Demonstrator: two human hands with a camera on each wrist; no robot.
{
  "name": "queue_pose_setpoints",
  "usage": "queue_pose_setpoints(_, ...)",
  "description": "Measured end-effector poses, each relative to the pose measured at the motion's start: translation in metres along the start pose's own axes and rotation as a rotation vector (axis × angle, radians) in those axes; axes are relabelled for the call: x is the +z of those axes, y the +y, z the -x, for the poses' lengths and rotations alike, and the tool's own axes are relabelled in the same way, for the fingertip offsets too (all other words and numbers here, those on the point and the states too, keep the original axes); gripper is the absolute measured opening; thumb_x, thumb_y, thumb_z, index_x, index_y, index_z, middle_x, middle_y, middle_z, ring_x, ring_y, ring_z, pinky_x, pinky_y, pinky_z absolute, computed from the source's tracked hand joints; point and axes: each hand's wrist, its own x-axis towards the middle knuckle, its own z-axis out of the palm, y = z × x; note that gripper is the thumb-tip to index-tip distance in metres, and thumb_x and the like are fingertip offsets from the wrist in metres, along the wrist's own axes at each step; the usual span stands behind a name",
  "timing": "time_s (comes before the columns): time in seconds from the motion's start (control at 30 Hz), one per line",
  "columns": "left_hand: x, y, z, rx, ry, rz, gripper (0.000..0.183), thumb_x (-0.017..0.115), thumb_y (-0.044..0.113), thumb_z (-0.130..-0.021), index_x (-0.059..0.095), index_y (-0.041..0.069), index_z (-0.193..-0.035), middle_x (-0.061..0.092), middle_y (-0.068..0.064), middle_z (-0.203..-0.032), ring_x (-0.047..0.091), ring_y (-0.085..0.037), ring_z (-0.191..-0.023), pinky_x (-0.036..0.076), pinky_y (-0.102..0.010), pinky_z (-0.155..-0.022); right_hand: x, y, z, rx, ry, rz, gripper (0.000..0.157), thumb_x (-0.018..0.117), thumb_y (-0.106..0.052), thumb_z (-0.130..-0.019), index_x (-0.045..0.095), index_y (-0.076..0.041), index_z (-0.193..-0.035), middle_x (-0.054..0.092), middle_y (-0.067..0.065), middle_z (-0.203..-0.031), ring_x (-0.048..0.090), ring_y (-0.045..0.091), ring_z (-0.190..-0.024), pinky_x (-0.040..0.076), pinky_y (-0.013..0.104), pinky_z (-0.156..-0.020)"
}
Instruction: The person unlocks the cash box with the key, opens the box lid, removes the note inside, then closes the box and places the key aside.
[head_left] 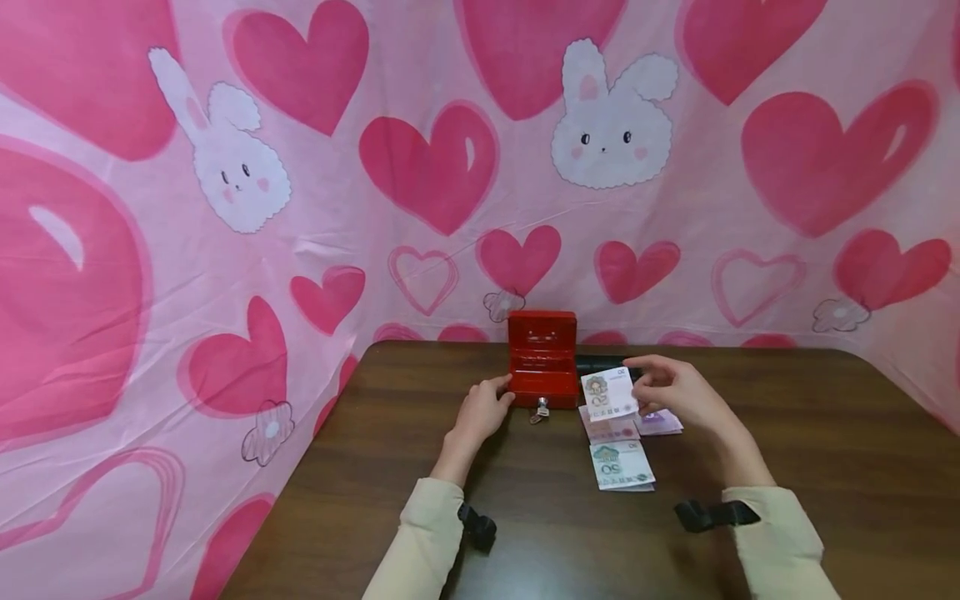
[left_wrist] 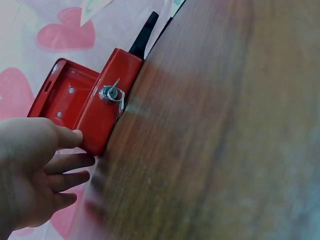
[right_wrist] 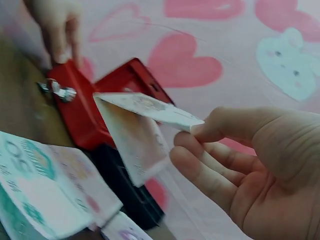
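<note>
A small red cash box stands with its lid up at the back of the table; a lock with keys is on its front. My left hand touches the box's left end, thumb on the front corner and fingers extended alongside. Between thumb and fingertips, my right hand pinches a folded brownish banknote marked 20, held up just right of the box. Below it on the table lie a green banknote marked 50, a pinkish banknote and a purple banknote.
A black tray-like piece lies against the right side of the box, partly behind the banknotes. The brown wooden table ends at a pink cloth backdrop with hearts and rabbits. A black strap mount is on each wrist.
</note>
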Motion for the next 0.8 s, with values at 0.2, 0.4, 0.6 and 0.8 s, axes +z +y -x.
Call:
queue_pose_setpoints(0.2,0.000,0.001,0.000,-0.008,-0.007,0.011,0.044,0.061,0.021,-0.099,0.057,0.012,-0.141,0.060,-0.011,-0.139,0.058,-0.028,-0.129,0.046,-0.049,-0.107,-0.023,0.008,0.013,0.037,-0.043,-0.019,0.049,0.066,-0.009,-0.092,0.049,0.007,-0.136,0.067,0.018,-0.087,0.070,0.023,-0.069,0.061,0.042,-0.067)
queue_pose_setpoints(0.4,-0.002,0.002,0.001,-0.002,0.003,0.002,0.043,0.062,0.021,-0.098,0.057,0.011,-0.140,0.061,-0.012,-0.138,0.059,-0.029,-0.128,0.047,-0.050,-0.106,-0.038,0.020,0.024,0.071,-0.146,-0.043,0.050,0.065,-0.008,-0.092,0.047,0.007,-0.136,0.065,0.020,-0.088,0.068,0.027,-0.067,0.061,0.045,-0.065)
queue_pose_setpoints(0.6,-0.003,0.003,0.001,-0.005,0.001,0.010,0.043,0.061,0.020,-0.099,0.057,0.011,-0.141,0.060,-0.012,-0.139,0.058,-0.029,-0.128,0.046,-0.050,-0.106,-0.047,0.035,0.031,0.159,-0.256,-0.076,0.050,0.064,-0.009,-0.092,0.045,0.007,-0.135,0.065,0.016,-0.088,0.066,0.026,-0.068,0.061,0.042,-0.064)
queue_pose_setpoints(0.8,-0.001,0.002,-0.001,-0.006,0.004,0.005,0.043,0.061,0.020,-0.099,0.058,0.012,-0.140,0.061,-0.012,-0.138,0.060,-0.029,-0.126,0.047,-0.051,-0.105,-0.050,0.052,0.034,0.204,-0.329,-0.104,0.050,0.063,-0.008,-0.093,0.041,0.010,-0.134,0.065,0.014,-0.087,0.066,0.021,-0.068,0.061,0.039,-0.064)
